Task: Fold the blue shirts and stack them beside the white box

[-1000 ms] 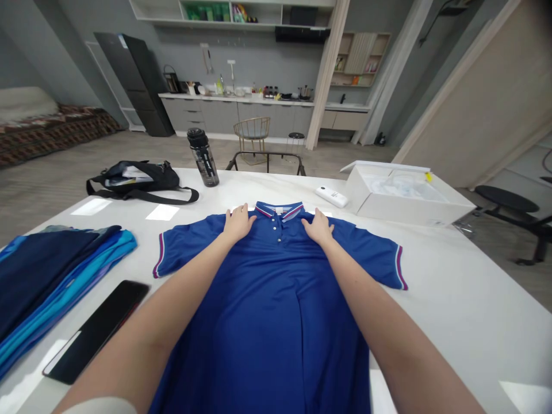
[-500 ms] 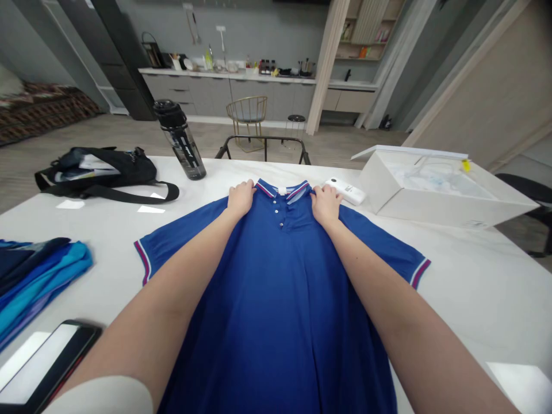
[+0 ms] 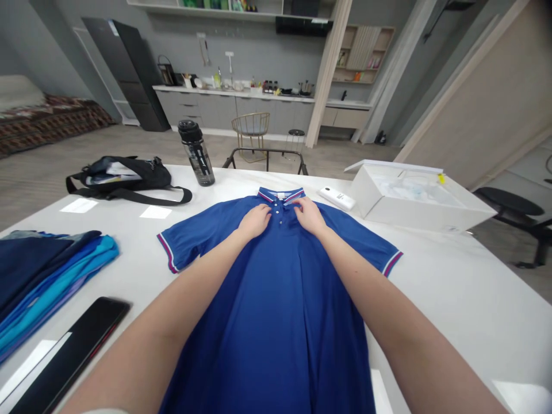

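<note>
Nearest you, the lower part of the blue polo shirt spreads over the near middle of the white table. At the near left lies a black phone, and just beyond it a stack of folded clothes. Farther in, your left hand rests on the shirt's chest, left of the buttons, fingers slightly bent; whether it pinches the fabric you cannot tell. Your right hand touches the right side of the collar, fingers curled, its grip on the cloth also unclear. Past the shirt, a white device lies beside an open white box at the far right; a black bag and an upright bottle occupy the far left.
</note>
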Available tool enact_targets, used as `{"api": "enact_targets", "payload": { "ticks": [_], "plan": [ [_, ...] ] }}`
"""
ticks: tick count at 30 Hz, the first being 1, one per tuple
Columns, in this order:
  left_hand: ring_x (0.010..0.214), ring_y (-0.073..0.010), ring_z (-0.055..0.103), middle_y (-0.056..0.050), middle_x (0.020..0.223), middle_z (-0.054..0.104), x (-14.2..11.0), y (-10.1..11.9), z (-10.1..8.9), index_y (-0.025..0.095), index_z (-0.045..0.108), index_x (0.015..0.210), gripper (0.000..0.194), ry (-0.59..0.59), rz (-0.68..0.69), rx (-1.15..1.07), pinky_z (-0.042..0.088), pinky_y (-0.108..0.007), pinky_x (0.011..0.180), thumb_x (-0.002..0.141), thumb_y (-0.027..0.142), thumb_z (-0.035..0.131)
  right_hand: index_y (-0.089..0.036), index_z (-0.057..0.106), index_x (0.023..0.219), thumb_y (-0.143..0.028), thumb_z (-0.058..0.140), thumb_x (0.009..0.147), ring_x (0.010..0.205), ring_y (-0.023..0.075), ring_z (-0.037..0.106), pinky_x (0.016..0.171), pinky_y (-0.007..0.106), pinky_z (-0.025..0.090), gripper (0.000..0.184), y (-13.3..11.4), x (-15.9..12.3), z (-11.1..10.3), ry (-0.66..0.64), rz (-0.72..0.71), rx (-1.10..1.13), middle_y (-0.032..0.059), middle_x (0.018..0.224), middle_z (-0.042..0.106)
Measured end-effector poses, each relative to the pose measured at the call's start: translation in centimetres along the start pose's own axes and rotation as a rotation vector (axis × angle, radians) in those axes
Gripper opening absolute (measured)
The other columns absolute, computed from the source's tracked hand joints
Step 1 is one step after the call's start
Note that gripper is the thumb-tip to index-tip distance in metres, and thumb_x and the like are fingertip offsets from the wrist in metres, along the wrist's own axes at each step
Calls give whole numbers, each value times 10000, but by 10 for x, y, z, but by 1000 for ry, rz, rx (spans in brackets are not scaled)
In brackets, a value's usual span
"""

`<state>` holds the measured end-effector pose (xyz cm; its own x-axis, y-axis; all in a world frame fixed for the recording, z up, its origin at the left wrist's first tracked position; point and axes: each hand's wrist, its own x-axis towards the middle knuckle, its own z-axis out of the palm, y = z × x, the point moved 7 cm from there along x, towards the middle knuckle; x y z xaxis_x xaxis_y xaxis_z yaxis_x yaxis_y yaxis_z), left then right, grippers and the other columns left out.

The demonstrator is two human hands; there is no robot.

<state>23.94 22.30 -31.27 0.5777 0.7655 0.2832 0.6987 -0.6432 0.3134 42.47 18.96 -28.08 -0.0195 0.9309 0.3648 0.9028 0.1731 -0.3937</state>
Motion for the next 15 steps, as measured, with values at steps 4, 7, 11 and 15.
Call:
{"api": "enact_targets", "payload": {
  "ticks": [4,7,11,15],
  "plan": [
    [1439,-278,398,-138,1535,468,9,12,24,188,518,1422,484,-71,-25,17,263,-476,1206,1024,419,369,-212,564,1377,-109,507,905,1083,237,611,974,349,479,486,-5,35,21,-95,55,-71,126,1314,546],
    [1506,-270,279,-85,1609,368,7,10,35,253,428,1496,537,-106,-81,37,176,-517,1231,1027,492,318,-258,573,1376,-178,536,928,1106,269,602,926,374,495,456,5,49,33,-169,92,-228,135,1345,514],
    [1417,-245,409,-92,1535,465,7,11,21,243,406,1488,495,-10,-69,90,249,-450,1202,1022,406,372,-235,671,1156,-211,494,952,1090,261,604,884,354,493,272,15,54,34,-110,87,-292,117,1257,584],
    [1264,-262,519,-124,1378,558,25,2,-7,216,479,1370,394,142,-138,181,400,-403,1053,978,254,481,-220,621,1114,-275,492,955,987,257,641,842,347,485,212,20,57,25,66,218,-205,91,1054,686]
  ]
}}
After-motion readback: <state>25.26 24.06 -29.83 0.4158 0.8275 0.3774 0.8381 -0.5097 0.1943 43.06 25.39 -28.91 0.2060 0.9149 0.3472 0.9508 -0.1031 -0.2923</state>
